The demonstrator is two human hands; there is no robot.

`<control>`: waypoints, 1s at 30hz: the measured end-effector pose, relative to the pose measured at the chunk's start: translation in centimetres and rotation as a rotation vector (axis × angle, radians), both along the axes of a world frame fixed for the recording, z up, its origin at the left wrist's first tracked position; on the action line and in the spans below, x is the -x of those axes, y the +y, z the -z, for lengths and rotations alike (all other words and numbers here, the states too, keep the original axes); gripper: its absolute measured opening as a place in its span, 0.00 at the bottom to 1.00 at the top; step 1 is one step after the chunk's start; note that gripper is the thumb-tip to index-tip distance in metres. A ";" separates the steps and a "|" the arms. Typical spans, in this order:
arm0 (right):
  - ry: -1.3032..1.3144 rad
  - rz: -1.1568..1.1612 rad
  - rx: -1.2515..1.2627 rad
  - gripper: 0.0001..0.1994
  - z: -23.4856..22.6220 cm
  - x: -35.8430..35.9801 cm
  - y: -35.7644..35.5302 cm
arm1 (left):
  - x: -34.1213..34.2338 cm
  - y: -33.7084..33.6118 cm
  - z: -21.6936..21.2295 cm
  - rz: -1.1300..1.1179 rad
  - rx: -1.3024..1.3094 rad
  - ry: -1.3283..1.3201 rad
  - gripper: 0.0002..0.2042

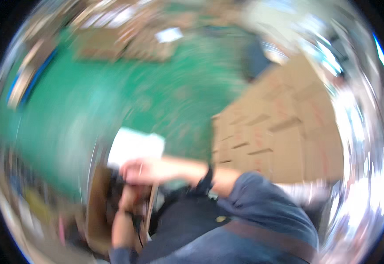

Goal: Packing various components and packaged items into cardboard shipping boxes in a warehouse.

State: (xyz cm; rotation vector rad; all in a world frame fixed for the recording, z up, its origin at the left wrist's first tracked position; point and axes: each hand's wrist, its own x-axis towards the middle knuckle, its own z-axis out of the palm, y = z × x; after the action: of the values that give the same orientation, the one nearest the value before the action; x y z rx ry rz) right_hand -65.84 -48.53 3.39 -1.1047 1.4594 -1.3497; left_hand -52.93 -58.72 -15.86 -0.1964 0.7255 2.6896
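Motion blurs the whole view. My right hand [140, 171] reaches across from the right, over an open cardboard box [96, 207] just left of my body. Its fingers look bent, but their grip is smeared. Right beneath it, my left hand [129, 198] is down inside the box, its fingers partly covered by the right hand. Dark contents [115, 187] lie in the box around the left hand, too blurred to name. A bright white, flat-looking thing [135, 147] sits at the box's far side, right by my right hand's fingers.
A tall stack of brown cartons [280, 136] stands close on my right. More cartons [99, 44] lie farther off on the green floor [174, 97], with a blue-edged pallet-like item [31, 77] at the far left. Blurred clutter [29, 198] fills the near left.
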 end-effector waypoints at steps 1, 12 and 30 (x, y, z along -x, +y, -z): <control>0.033 0.124 -0.042 0.16 1.5 0.8 3.9 | 2.3 2.0 -7.1 -0.148 0.121 -0.594 0.17; 0.172 1.000 -0.481 0.16 4.0 -2.5 27.1 | 18.2 4.1 -6.5 0.450 0.678 0.008 0.20; 0.175 0.656 -0.504 0.22 5.5 -16.5 34.5 | -3.9 -6.7 -3.7 0.437 1.351 0.097 0.28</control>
State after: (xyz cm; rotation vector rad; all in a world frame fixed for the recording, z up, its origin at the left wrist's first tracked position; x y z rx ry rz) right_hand -49.35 -13.99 -2.14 -0.4298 2.2601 -1.1993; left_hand -49.04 -65.42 -12.15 -0.1791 2.1681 1.4241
